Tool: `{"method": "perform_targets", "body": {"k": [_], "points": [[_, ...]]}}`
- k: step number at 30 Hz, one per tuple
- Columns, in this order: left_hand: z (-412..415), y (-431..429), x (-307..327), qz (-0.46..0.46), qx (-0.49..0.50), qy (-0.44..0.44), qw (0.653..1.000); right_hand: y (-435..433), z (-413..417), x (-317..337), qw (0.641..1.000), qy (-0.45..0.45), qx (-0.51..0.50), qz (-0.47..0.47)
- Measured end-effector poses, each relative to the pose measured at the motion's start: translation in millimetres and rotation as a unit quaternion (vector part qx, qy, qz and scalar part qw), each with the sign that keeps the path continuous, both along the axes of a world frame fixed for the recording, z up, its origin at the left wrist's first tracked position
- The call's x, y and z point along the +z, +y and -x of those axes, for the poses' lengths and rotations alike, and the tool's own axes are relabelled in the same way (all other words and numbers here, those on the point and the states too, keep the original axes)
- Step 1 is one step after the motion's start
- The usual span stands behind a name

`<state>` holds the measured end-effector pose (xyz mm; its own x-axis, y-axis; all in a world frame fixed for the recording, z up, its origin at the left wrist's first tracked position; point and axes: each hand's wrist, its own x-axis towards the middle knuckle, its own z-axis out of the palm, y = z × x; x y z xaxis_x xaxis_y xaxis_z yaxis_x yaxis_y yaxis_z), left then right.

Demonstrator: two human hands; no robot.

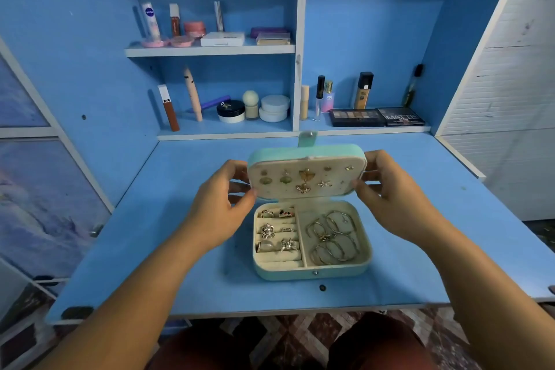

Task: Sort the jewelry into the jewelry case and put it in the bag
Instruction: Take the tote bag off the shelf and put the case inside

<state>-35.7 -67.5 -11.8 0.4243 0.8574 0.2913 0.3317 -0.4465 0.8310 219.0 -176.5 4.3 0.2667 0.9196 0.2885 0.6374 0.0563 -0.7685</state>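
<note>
A mint-green jewelry case (312, 275) lies on the blue fold-down desk (150, 264). Its lid (306, 156) is raised and tilted. My left hand (228, 204) holds the lid's left edge, my right hand (387, 192) its right edge, fingers curled round it. Several earrings (304, 179) are pinned inside the lid. Rings (277, 231) sit in the left slots of the base. Several bangles (333, 236) lie in the right compartment. No bag is in view.
Behind the desk stand cabinet shelves with cosmetics: a black jar (230, 110), white jars (274, 108), eyeshadow palettes (377, 116), a foundation bottle (362, 90) and tubes on the upper shelf (210, 49). The desk's front edge is near my knees.
</note>
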Motion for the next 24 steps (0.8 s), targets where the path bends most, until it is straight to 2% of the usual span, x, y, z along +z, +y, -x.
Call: {"method": "perform_targets", "body": {"k": [3, 7, 13, 19, 24], "points": [[9, -11, 0, -0.067, -0.034, 0.012, 0.997, -19, 3, -2, 0.998, -0.043, 0.026, -0.037], [24, -17, -6, -0.152, -0.053, 0.091, 0.983, -39, 1, -12, 0.99, -0.132, 0.031, -0.033], [36, -30, -6, -0.197, -0.051, 0.16, 0.966, -52, -3, -20, 0.975, -0.216, 0.038, -0.03], [47, -57, -12, -0.168, -0.07, 0.191, 0.965, -65, 2, -23, 0.972, -0.23, 0.031, -0.027], [45, -66, -27, -0.234, -0.112, 0.182, 0.948, -76, 22, -32, 0.968, -0.23, 0.097, -0.033]]}}
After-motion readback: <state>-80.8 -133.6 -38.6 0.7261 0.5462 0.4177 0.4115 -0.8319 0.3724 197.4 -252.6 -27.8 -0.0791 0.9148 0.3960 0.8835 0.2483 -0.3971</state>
